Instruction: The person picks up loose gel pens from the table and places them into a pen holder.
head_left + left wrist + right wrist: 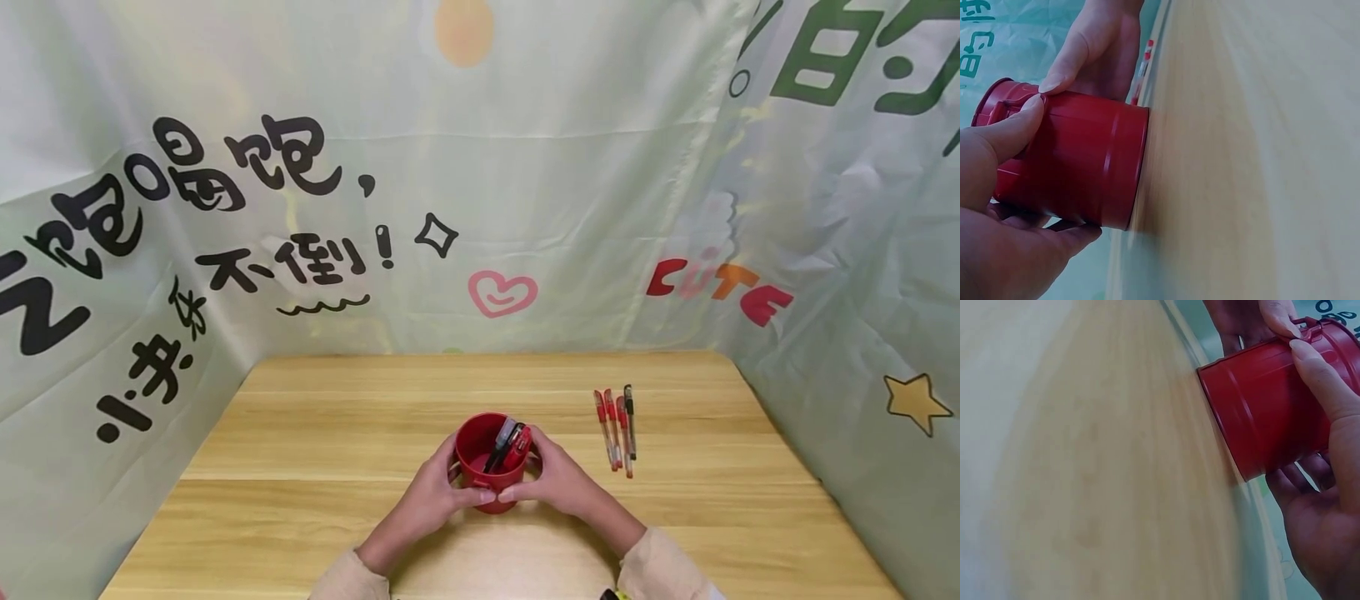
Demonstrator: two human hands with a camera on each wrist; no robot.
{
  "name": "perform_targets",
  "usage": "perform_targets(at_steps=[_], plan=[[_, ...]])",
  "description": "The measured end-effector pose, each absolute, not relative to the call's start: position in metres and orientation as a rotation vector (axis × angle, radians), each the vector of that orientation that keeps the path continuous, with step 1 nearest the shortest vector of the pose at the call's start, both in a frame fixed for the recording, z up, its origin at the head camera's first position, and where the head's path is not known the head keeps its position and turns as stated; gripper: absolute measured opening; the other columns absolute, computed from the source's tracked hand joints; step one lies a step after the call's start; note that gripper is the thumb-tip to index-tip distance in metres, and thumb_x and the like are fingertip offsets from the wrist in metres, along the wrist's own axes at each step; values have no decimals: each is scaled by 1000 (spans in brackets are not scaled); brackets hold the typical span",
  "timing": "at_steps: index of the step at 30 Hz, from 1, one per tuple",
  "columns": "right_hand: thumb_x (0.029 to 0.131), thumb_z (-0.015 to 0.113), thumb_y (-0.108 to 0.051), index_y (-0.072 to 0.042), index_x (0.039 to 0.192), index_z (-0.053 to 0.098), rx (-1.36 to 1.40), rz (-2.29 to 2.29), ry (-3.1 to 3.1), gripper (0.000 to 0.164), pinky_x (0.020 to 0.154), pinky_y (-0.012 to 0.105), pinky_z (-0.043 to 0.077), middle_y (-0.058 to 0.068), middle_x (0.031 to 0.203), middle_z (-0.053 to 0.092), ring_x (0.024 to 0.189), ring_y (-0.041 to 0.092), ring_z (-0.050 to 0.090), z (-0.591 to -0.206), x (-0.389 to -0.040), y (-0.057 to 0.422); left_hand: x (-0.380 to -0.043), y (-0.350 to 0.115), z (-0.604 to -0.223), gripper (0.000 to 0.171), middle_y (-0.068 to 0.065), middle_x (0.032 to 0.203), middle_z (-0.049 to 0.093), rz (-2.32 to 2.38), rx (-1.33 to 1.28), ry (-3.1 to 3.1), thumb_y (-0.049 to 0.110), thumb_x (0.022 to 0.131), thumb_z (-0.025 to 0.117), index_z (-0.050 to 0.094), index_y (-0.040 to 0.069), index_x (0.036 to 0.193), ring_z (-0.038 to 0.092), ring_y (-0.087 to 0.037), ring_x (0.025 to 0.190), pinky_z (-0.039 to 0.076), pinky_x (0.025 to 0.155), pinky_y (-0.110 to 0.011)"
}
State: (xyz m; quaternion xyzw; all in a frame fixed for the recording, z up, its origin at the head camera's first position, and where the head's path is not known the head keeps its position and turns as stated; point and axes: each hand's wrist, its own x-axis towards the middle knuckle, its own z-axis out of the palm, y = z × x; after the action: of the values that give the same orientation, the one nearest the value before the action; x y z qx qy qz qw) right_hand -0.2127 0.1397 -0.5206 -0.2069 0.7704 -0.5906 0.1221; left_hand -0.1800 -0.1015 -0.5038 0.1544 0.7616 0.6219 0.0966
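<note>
A red metal cup [474,437] stands upright near the front middle of the table, held between both hands. My left hand [435,490] grips its left side, thumb across the near face. From the right, my right hand [558,477] grips it the same way, and the two thumbs almost meet at the front. Inside lean several pens [510,443], some dark and one thick and red. In the left wrist view the cup [1085,150] has a small handle under the left thumb. The right wrist view shows fingers under the cup's [1272,403] far side.
Several red pens [615,433] and one black pen [631,421] lie side by side on the wooden table [337,433], to the right of the cup. Printed cloth [570,208] hangs behind and along both sides. A small black and yellow object [615,595] shows at the bottom edge.
</note>
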Motion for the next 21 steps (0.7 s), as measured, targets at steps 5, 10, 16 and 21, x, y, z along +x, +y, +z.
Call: perform_targets(at_steps=[5, 10, 16, 21], plan=[[78, 93, -28, -21, 152, 49, -647, -1693, 2292, 87, 119, 42, 47, 2, 149, 58, 142, 28, 54, -519, -212, 141, -181, -101, -503, 92, -1, 159, 48, 1836, 466, 2250, 23, 81, 90, 39, 27, 158, 45, -32, 149, 37, 124, -56], [77, 93, -36, -19, 152, 49, -706, -1617, 2370, 88, 115, 38, 50, 3, 148, 60, 139, 29, 57, -513, -209, 143, -181, -101, -505, 91, 0, 158, 49, 1827, 471, 2264, 25, 82, 89, 39, 26, 158, 45, -31, 149, 37, 124, -57], [77, 91, -39, -13, 154, 47, -766, -1374, 2489, 93, 114, 48, 51, 7, 148, 61, 132, 29, 63, -502, -207, 155, -182, -102, -505, 91, -1, 158, 50, 1852, 487, 2231, 26, 81, 89, 39, 26, 158, 47, -31, 148, 37, 124, -57], [87, 84, -25, 2, 148, 50, -745, -1198, 2546, 75, 107, 53, 55, 17, 139, 66, 123, 34, 66, -485, -209, 176, -181, -103, -505, 92, -2, 158, 50, 1868, 491, 2216, 23, 81, 90, 39, 25, 158, 46, -33, 148, 38, 124, -57]])
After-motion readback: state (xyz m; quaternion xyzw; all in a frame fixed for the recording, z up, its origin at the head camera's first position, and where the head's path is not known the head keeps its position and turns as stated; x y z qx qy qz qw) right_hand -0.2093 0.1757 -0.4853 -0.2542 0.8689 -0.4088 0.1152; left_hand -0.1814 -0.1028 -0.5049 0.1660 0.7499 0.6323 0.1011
